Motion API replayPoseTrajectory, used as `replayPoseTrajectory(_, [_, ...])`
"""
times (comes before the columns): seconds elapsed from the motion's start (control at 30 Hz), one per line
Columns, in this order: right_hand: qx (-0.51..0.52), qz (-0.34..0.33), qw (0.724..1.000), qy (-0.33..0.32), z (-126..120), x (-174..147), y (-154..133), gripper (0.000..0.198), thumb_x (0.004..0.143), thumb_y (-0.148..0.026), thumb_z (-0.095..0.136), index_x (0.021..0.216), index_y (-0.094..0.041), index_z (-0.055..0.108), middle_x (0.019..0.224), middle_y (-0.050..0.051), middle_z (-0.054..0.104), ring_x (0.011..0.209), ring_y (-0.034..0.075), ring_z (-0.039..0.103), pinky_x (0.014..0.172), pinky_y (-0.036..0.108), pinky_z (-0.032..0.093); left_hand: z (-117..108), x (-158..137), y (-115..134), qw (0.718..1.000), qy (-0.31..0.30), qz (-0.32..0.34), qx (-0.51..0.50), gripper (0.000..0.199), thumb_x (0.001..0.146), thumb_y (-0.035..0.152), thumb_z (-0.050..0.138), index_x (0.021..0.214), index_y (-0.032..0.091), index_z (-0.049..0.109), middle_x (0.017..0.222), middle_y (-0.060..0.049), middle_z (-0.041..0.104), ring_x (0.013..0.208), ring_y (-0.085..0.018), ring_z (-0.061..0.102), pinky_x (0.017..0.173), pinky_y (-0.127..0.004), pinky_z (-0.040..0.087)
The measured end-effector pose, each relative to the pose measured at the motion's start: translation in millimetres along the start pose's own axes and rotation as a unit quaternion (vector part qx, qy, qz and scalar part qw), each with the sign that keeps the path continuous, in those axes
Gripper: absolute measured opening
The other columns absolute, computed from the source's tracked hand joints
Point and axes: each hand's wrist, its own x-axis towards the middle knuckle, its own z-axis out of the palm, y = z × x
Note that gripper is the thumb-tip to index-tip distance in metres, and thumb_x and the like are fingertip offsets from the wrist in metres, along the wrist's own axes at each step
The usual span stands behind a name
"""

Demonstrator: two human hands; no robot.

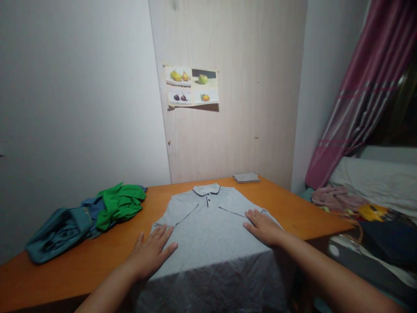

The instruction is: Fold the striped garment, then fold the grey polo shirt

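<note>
A light grey polo shirt (202, 234) with dark piping lies spread face up on the orange table (293, 213). Its collar points to the far side, and the lower part hangs over the near edge in wrinkles. My left hand (151, 252) rests flat on the shirt's left side near the sleeve, fingers spread. On the right side, my right hand (263, 228) lies palm down over the shirt by the other sleeve, its fingers stretched out. Neither hand grips anything.
Crumpled green cloth (122, 204) and a blue-teal garment (61, 234) lie at the table's left. A small checked item (246, 178) sits at the back edge. Beyond the right edge are heaped clothes (339, 198) and a pink curtain (345, 104). Walls stand behind.
</note>
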Motion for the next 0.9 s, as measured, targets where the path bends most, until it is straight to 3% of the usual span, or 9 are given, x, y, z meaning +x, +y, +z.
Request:
replayPoseTrajectory(0.3, [-0.02,0.003,1.0,0.0,-10,-1,-8,0.075,0.098,-0.059,0.033,0.155,-0.009,0.038,0.162,0.017,0.03,0.153,0.031,0.019,0.121,0.047,0.02,-7,-10,2,0.999,0.01,-0.017,0.025,0.075,0.094,0.067,0.031,0.157,0.026,0.034,0.164,-0.01,0.023,0.154,-0.033,0.015,0.118,-0.07,0.005])
replayPoseTrajectory(0.67, [-0.009,-0.005,1.0,-0.007,3,-23,-18,0.08,0.097,-0.067,0.03,0.156,-0.013,0.037,0.164,0.014,0.025,0.153,0.031,0.018,0.122,0.049,0.017,4,-29,-3,0.999,0.014,-0.024,0.015,0.075,0.094,0.069,0.029,0.157,0.029,0.033,0.165,-0.008,0.021,0.154,-0.032,0.014,0.117,-0.071,0.001])
replayPoseTrajectory(0.8, [-0.001,-0.014,1.0,0.0,-3,-24,-17,0.077,0.096,-0.063,0.035,0.153,-0.011,0.042,0.163,0.015,0.028,0.152,0.031,0.021,0.122,0.046,0.018,2,-33,-1,0.998,0.056,-0.015,0.022,0.069,0.096,0.066,0.029,0.151,0.027,0.044,0.162,-0.01,0.034,0.152,-0.032,0.025,0.117,-0.072,0.001])
replayPoseTrajectory(0.9, [0.044,-0.035,0.997,0.058,-7,-32,-13,0.066,0.095,-0.056,0.041,0.144,-0.015,0.054,0.158,0.014,0.041,0.148,0.028,0.032,0.119,0.041,0.026,7,-46,-2,0.99,0.135,0.01,0.026,0.058,0.099,0.057,0.031,0.141,0.026,0.055,0.152,-0.009,0.051,0.144,-0.03,0.04,0.12,-0.067,0.003])
